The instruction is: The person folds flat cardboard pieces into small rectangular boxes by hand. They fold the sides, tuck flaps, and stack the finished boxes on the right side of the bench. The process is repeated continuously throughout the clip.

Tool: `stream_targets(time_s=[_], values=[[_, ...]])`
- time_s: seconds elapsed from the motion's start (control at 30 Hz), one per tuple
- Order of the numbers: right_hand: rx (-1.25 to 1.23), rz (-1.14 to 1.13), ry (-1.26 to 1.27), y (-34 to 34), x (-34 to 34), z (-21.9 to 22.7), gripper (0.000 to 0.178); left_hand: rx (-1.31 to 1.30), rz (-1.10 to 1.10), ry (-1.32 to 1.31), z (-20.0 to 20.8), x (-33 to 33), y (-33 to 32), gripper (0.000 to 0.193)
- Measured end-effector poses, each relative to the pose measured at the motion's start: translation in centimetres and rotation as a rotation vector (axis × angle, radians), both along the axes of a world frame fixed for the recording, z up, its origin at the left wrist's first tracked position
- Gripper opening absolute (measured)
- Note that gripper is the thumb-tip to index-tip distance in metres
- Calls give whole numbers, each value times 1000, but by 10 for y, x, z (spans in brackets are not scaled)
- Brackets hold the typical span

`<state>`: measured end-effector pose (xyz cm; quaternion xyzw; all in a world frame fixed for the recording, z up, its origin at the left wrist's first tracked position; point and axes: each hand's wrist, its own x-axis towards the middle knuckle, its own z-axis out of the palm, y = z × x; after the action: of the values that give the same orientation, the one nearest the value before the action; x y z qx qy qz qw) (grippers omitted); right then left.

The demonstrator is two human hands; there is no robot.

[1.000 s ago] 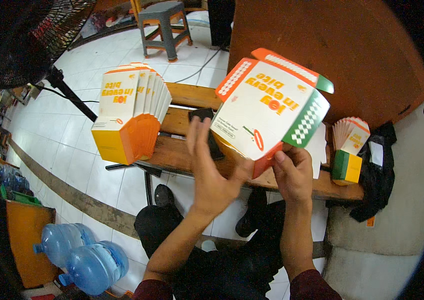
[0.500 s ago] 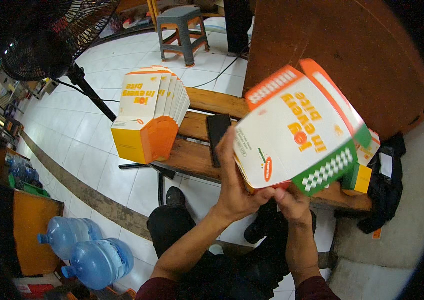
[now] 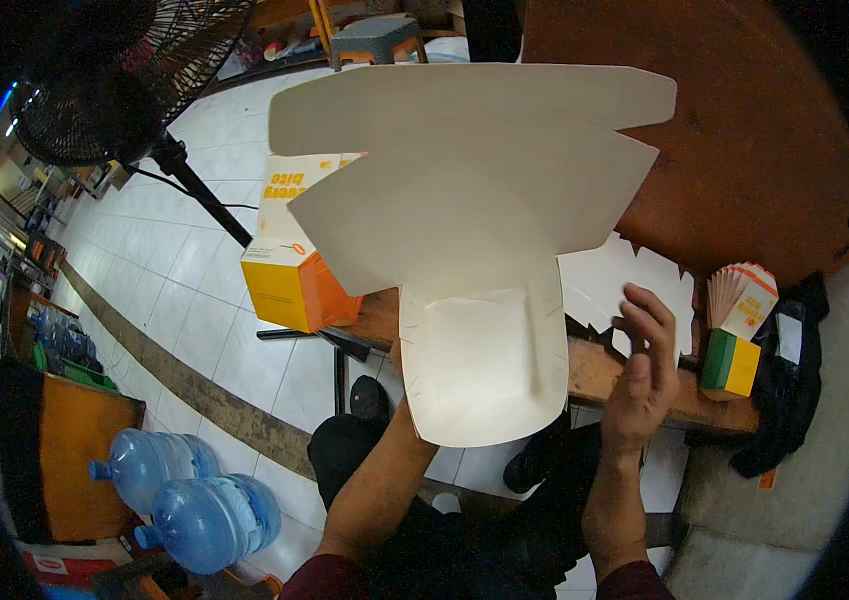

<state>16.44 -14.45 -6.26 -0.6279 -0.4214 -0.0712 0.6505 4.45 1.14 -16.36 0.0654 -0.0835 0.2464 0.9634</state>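
Note:
An unfolded paper food box (image 3: 480, 220) stands in front of me, its plain white inside toward me. Wide flaps spread at its top, and a shallow tray-like part hangs below. My left hand (image 3: 397, 357) grips it from behind at the left edge, with most of the fingers hidden by the board. To its right, my right hand (image 3: 645, 378) is open and holds nothing, its fingers apart and slightly bent. Beyond that hand, a white die-cut carton sheet (image 3: 625, 280) lies on the wooden bench (image 3: 600, 375).
Nested yellow, orange and white boxes (image 3: 290, 290) stand at the bench's left end. More nested cartons (image 3: 740, 335) sit at the right, beside a black bag (image 3: 790, 375). A black fan (image 3: 95, 110), a grey stool (image 3: 377, 42) and two blue water jugs (image 3: 210, 520) surround the bench.
The box has turned from its printed outside to its white inside, with flaps spread upward. My right hand has let go and moved right. The white sheet now shows; the black phone is hidden.

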Motion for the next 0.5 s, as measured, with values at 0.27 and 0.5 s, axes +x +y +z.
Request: stream_targets(time_s=[0.27,0.5], values=[[56,51,101,12,-8,-9,73,119,14,222,6,4,-2,56],[39,-98,480,6,13,-9,38,256,18,144,28,11,-18,50]])
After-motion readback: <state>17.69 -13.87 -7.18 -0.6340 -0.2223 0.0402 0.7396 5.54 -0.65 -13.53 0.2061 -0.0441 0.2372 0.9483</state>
